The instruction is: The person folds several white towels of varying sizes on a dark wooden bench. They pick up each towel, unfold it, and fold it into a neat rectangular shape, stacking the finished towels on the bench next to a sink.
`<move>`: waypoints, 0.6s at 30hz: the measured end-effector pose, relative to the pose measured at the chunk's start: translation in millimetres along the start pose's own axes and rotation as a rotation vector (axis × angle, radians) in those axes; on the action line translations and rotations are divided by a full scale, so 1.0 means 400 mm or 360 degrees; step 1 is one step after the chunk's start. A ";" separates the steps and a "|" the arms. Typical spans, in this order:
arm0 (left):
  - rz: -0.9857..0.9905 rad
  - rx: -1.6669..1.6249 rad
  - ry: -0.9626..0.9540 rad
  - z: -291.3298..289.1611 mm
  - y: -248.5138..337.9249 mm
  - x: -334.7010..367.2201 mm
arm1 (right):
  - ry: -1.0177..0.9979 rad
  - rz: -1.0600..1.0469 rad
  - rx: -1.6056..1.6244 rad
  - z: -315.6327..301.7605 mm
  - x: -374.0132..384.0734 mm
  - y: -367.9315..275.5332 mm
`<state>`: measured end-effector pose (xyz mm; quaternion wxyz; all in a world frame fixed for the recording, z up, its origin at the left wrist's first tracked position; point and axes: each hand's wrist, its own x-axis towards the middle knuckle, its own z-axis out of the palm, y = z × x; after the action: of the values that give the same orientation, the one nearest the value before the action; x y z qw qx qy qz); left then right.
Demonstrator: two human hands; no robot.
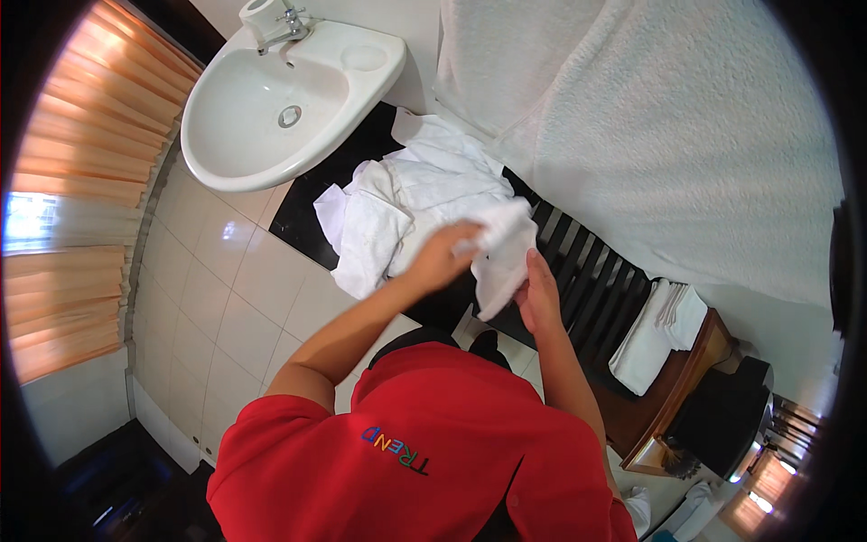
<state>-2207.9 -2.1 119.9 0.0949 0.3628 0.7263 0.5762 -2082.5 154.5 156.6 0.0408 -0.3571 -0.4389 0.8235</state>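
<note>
In front of me I hold a small white towel point(506, 257) up between my hands, and it hangs in loose folds. My left hand point(440, 259), slightly blurred, is closed at the towel's left side. On its right edge, my right hand point(540, 294) pinches the cloth with the thumb upward. Just beyond and left of my hands, a rumpled heap of white towels point(375, 217) lies on a black slatted bench point(578, 257). Farther right, folded white towels point(655, 339) sit in a neat stack at the bench's end.
A white washbasin point(271, 108) with a metal tap point(287, 34) juts out at the far left. Large white towelling point(659, 135) hangs behind the bench. To the right stands a wooden cabinet point(650, 447) beside a black object point(718, 420). Orange curtains point(81, 181) line the left.
</note>
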 end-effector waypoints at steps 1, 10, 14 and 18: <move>0.0029 -0.0005 -0.0140 0.033 0.023 -0.035 | -0.0006 0.0032 0.0061 0.013 0.005 0.006; -0.0225 0.0688 0.0026 -0.034 -0.193 0.020 | 0.0181 -0.0030 -0.0106 -0.175 -0.015 0.090; -0.0423 0.1578 0.0075 -0.072 -0.388 0.036 | 0.0363 0.0290 -0.0480 -0.336 -0.017 0.175; -0.0405 0.1477 0.0025 -0.095 -0.395 0.071 | 0.0591 0.0301 -0.0957 -0.374 -0.031 0.202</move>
<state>-2315.5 -24.9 -3.0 -0.0128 0.2707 0.9461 0.1776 -1960.0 204.2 48.6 -0.0632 -0.5356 -0.6115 0.5789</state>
